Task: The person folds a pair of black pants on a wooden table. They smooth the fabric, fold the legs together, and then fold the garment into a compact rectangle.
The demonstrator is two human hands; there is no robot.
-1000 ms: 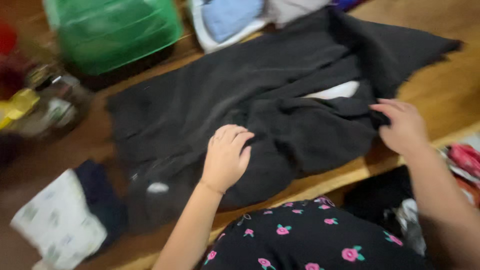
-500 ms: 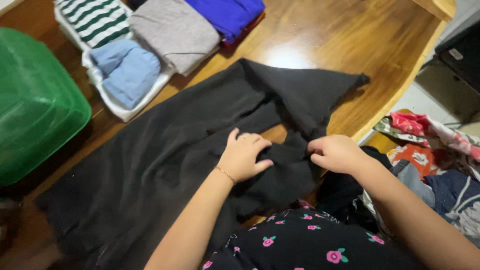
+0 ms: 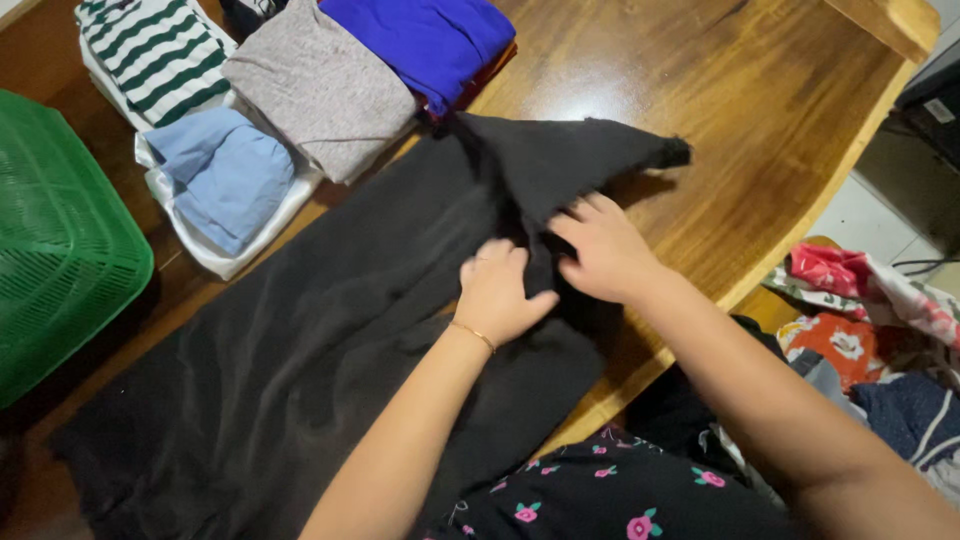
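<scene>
A large black fabric garment [image 3: 330, 340] lies spread across the polished brown wooden bench [image 3: 720, 110], running from the near left edge up toward the middle. The left hand [image 3: 497, 292] lies flat on the garment with fingers spread and palm down, clasping nothing, a thin gold bracelet [image 3: 470, 334] at its wrist. The right hand [image 3: 603, 247] sits just beside it, also palm down on the cloth, fingers loose and pressing a folded flap of the garment. Beyond the garment lie folded clothes: a blue folded cloth [image 3: 425, 35] touching the garment's far tip, a grey folded top [image 3: 320, 85], a light blue folded piece [image 3: 222, 172] and a green-and-white striped shirt [image 3: 160, 55]. Left of the garment stands a green plastic mesh basket [image 3: 55, 240]. Right of the garment, off the bench, lies a heap of colourful patterned clothes [image 3: 870, 310]
</scene>
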